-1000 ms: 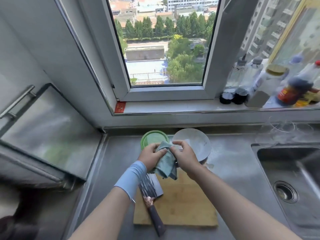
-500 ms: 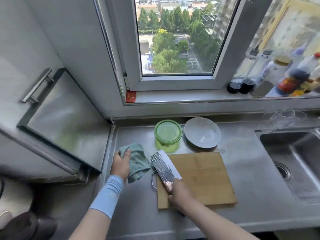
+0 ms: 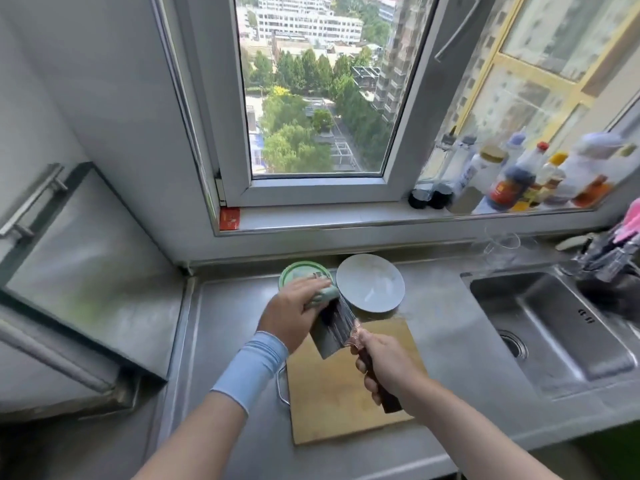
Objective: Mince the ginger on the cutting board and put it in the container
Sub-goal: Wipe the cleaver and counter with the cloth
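Above cutting board (image 3: 346, 410), cloth (image 3: 325, 295) against cleaver (image 3: 329, 332).

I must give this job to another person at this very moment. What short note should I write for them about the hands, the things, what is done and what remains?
Left hand: presses a green cloth against the cleaver blade.
Right hand: grips the cleaver handle, blade raised over the cutting board.
Things: the container, lid on, stands behind the board beside a white bowl.
Done: no ginger shows on the board; the lid hides the container's contents.
Left: probably finish wiping and put the cleaver down.
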A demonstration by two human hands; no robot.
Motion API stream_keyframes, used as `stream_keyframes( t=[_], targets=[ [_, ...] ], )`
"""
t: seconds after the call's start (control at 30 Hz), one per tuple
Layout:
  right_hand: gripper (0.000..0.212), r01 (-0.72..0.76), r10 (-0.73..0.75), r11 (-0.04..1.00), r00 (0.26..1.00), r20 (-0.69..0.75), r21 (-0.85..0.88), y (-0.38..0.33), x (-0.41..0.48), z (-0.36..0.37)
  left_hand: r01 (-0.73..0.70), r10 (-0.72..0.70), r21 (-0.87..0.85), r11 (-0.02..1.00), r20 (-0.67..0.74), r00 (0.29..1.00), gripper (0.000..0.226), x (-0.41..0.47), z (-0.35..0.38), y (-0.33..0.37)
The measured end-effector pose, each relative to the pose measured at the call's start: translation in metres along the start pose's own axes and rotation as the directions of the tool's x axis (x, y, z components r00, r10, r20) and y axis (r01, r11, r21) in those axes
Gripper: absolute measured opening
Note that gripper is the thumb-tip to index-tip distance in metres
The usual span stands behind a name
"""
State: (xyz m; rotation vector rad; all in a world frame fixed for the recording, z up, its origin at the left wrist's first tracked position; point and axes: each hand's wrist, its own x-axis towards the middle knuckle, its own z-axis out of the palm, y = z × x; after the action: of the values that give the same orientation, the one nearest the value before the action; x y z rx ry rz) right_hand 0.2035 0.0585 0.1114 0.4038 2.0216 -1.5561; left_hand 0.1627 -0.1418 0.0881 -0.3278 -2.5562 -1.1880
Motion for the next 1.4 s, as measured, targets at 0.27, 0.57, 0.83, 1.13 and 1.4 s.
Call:
stream_keyframes(
  t=[0.27,0.57,0.83,1.13,1.4],
  targets=[
    [0.041,-0.088,0.096,0.978,0.995,-0.034,0.189,-0.016,-0.006,-0.07,-0.279,0.281,-0.039,0.959,0.213,0.936,0.037,-0.011,0.055,0.03],
    [0.041,-0.087,0.098,0.985,0.993,-0.069,0.146,-0.004,-0.006,-0.127,0.2,-0.188,0.014,0.98,-0.276,0.943,0.038,0.011,0.045,0.038],
    [0.041,-0.032,0.028,0.991,0.999,0.032,0.133,-0.019,-0.017,-0.136,-0.459,0.423,0.245,0.854,0.184,0.887,0.032,0.056,0.044,0.015],
    [0.04,0.061,-0.086,0.988,0.98,0.179,0.143,-0.023,-0.027,-0.131,0.588,-0.806,-0.806,0.072,0.301,0.51,0.031,0.051,0.037,0.028],
    [0.039,0.173,-0.181,0.982,0.977,0.114,0.077,-0.009,-0.018,-0.093,0.35,-0.484,-0.841,-0.413,0.528,0.697,0.055,0.042,0.024,0.061]
  ],
)
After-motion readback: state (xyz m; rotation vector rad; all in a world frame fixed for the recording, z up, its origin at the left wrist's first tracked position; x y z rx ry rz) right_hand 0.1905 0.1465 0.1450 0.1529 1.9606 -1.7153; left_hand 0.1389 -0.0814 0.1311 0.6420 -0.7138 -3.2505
